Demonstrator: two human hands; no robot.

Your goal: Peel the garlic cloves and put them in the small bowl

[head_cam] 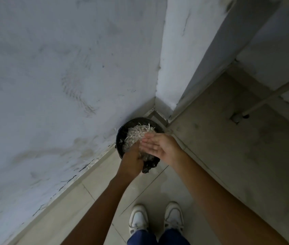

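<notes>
A round black bin [122, 129] lined with a black bag stands on the floor in the wall corner. A heap of pale, papery garlic skins [136, 134] lies in it. My left hand [131, 160] is held over the bin's near rim with its back to the camera; its fingers are hidden. My right hand [158, 145] is above the bin beside it, palm up, fingers straight and close together. Nothing shows in the right hand. No garlic cloves and no small bowl are in view.
A scuffed white wall [52, 85] fills the left, and a wall corner [168, 59] juts out behind the bin. The floor is beige tile [228, 147]. My white shoes [156, 218] stand just below the hands. A small pipe stub [237, 118] sits right.
</notes>
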